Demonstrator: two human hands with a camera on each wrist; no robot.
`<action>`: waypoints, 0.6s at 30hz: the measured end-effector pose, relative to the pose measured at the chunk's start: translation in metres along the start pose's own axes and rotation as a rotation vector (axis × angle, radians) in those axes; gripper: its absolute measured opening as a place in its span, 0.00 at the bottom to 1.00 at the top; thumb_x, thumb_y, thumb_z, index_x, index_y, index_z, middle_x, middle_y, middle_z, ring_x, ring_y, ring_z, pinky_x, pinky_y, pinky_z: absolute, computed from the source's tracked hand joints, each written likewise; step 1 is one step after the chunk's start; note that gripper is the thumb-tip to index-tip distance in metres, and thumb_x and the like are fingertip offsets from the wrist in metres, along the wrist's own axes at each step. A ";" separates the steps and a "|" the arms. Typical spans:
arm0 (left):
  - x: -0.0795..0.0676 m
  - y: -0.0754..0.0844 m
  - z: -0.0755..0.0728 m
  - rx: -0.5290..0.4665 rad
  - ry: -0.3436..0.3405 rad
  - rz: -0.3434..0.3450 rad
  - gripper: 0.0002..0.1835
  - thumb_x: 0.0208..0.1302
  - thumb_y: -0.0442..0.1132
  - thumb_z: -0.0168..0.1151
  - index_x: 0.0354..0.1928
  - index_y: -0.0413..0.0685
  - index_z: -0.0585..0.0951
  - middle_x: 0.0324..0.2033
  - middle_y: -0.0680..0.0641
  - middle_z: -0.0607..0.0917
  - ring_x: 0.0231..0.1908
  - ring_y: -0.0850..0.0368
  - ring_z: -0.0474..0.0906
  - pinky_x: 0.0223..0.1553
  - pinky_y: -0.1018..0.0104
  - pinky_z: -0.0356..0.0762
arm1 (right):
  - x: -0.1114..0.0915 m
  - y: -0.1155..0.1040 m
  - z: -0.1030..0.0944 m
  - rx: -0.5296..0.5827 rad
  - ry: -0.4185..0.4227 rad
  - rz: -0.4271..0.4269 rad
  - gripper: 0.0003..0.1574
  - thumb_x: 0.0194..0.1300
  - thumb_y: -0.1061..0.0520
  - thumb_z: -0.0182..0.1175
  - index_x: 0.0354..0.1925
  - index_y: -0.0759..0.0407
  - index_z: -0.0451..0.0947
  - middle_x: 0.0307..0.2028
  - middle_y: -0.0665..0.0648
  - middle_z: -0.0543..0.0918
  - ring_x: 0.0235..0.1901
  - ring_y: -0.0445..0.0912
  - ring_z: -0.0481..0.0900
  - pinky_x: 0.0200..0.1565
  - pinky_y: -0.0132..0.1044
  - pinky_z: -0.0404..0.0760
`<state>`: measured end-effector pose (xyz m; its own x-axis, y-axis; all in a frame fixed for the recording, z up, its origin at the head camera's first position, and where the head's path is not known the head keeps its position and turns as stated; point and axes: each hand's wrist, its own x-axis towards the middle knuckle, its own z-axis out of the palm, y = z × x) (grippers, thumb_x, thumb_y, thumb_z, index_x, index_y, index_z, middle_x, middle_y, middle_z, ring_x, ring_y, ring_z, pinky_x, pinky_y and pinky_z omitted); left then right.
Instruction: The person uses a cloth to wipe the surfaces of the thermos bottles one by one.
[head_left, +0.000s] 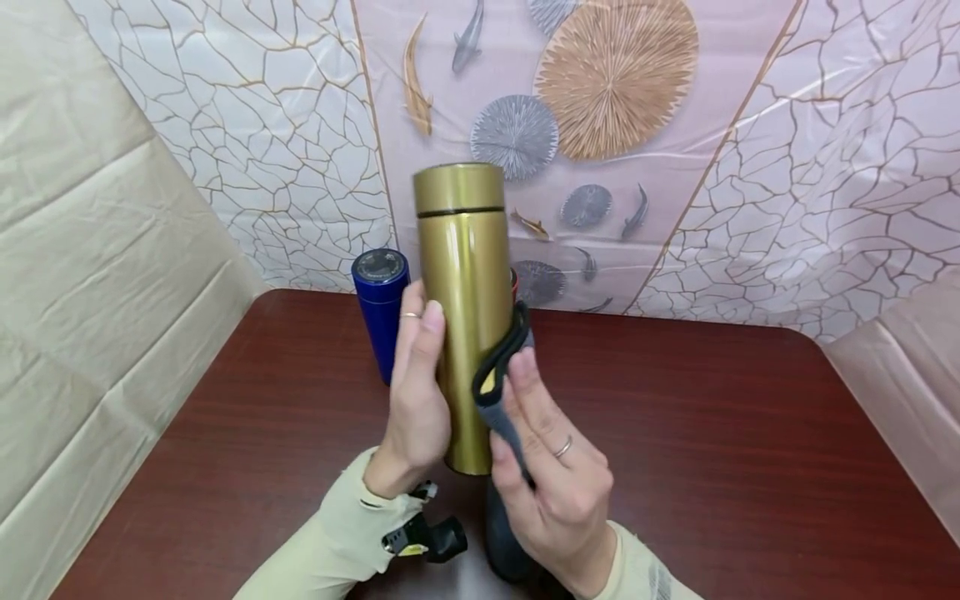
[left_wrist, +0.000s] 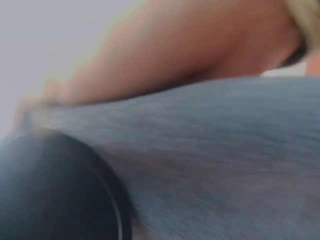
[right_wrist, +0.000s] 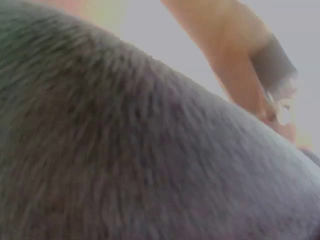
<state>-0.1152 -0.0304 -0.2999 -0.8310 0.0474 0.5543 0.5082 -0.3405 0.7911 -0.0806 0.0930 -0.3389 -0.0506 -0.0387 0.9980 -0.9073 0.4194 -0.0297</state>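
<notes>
In the head view my left hand [head_left: 416, 408] grips a gold thermos flask [head_left: 465, 275] by its side, holding it upright over the table. The flask has its gold lid on, with a thin black ring below it. My right hand [head_left: 558, 492] pinches a grey cloth [head_left: 501, 421] with black edging against the flask's lower right side. The cloth hangs down below the flask. Grey fuzzy cloth [left_wrist: 215, 150] fills much of the left wrist view, beside a dark round surface [left_wrist: 55, 190]. The right wrist view is mostly cloth [right_wrist: 150, 150] too, with part of a hand behind it.
A blue flask [head_left: 381, 308] stands on the dark red table [head_left: 712, 433], behind my left hand. A sliver of something red [head_left: 514, 283] shows behind the gold flask. Patterned sheeting [head_left: 825, 167] hangs at the back, and pale fabric [head_left: 90, 292] closes the left side.
</notes>
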 end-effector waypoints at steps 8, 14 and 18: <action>0.009 0.009 -0.015 -0.012 0.060 -0.017 0.27 0.82 0.50 0.30 0.69 0.43 0.68 0.49 0.50 0.80 0.47 0.55 0.78 0.55 0.63 0.76 | -0.004 -0.004 0.004 0.007 -0.067 -0.089 0.20 0.74 0.61 0.57 0.46 0.83 0.81 0.56 0.76 0.81 0.62 0.64 0.80 0.65 0.43 0.78; 0.010 0.007 -0.018 -0.117 0.041 -0.079 0.25 0.82 0.50 0.33 0.72 0.47 0.64 0.51 0.50 0.79 0.49 0.56 0.78 0.55 0.64 0.76 | -0.002 -0.001 0.001 0.021 -0.072 -0.046 0.21 0.75 0.60 0.57 0.48 0.83 0.81 0.58 0.76 0.80 0.63 0.61 0.79 0.65 0.40 0.77; 0.012 0.009 -0.018 -0.134 0.037 -0.058 0.23 0.81 0.52 0.40 0.67 0.48 0.64 0.48 0.49 0.79 0.45 0.56 0.79 0.51 0.64 0.76 | 0.001 0.000 -0.001 0.039 -0.041 -0.014 0.21 0.75 0.61 0.57 0.48 0.84 0.80 0.57 0.76 0.80 0.62 0.58 0.81 0.63 0.38 0.78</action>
<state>-0.1249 -0.0499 -0.2912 -0.8671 0.0374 0.4967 0.4262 -0.4607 0.7786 -0.0808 0.0936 -0.3380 -0.0543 -0.0813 0.9952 -0.9234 0.3833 -0.0191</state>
